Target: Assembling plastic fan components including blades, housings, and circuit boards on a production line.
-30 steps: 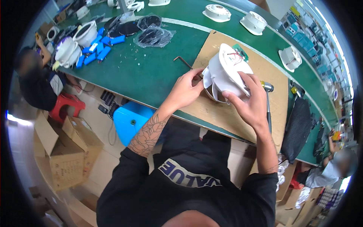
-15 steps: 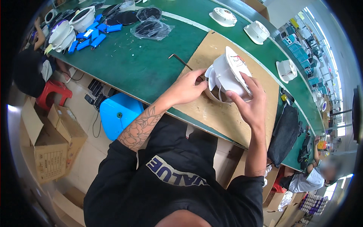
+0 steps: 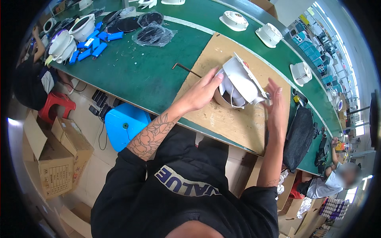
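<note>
A white plastic fan housing [image 3: 240, 83] stands tilted on a brown cardboard sheet [image 3: 222, 119] laid over the green workbench [image 3: 147, 67]. My left hand [image 3: 200, 93] grips its left side, fingers reaching up over the rim. My right hand [image 3: 276, 105] is flat against its right edge, fingers pointing up. A round ring base shows under the housing. A bent metal hex key [image 3: 186, 69] lies on the bench just left of the cardboard.
Blue parts [image 3: 93, 43], white housings [image 3: 65, 43] and bagged black discs [image 3: 152, 33] lie at the bench's far left. More white fan units [image 3: 270, 33] line the far edge. A black bag [image 3: 299, 137] lies right. Below: blue stool [image 3: 125, 123], cardboard boxes [image 3: 53, 154], red stool [image 3: 55, 105]. Other people sit left and right.
The housing has been turned and tipped more upright. My right hand has shifted from on top of it to its right edge; my left hand stays on the left side.
</note>
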`<state>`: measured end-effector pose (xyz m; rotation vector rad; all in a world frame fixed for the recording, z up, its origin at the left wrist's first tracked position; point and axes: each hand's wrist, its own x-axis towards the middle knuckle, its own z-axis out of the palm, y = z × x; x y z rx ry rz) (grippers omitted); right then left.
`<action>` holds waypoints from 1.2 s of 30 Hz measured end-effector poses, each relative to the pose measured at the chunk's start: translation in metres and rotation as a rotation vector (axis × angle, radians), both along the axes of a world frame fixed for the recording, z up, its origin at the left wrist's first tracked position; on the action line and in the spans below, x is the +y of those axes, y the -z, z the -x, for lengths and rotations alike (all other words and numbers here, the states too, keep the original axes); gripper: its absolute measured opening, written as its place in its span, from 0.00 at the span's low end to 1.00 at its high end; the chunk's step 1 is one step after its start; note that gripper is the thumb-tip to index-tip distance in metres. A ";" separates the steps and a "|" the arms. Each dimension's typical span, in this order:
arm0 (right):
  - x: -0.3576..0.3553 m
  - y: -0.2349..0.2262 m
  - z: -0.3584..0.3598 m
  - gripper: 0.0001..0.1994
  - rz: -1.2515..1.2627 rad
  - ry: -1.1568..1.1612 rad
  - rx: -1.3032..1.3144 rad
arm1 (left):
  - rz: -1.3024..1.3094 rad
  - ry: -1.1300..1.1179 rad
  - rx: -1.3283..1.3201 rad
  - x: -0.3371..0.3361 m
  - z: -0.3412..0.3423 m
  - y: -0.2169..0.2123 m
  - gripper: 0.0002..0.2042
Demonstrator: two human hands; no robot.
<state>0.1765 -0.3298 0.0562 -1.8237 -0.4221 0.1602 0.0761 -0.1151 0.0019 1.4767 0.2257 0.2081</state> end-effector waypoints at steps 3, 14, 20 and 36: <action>0.021 0.011 0.023 0.36 -0.253 -0.112 0.400 | -0.082 0.061 -0.171 0.000 -0.006 0.007 0.27; 0.209 -0.021 0.041 0.40 -0.271 -0.568 0.411 | -0.196 -0.401 -0.118 0.133 0.087 -0.053 0.29; 0.327 -0.003 0.085 0.50 -0.168 -0.759 0.406 | -0.146 -0.609 -0.050 0.207 0.155 -0.027 0.31; 0.024 -0.050 -0.179 0.25 0.172 -0.292 -0.264 | -0.496 -0.837 -0.368 0.100 0.068 -0.084 0.21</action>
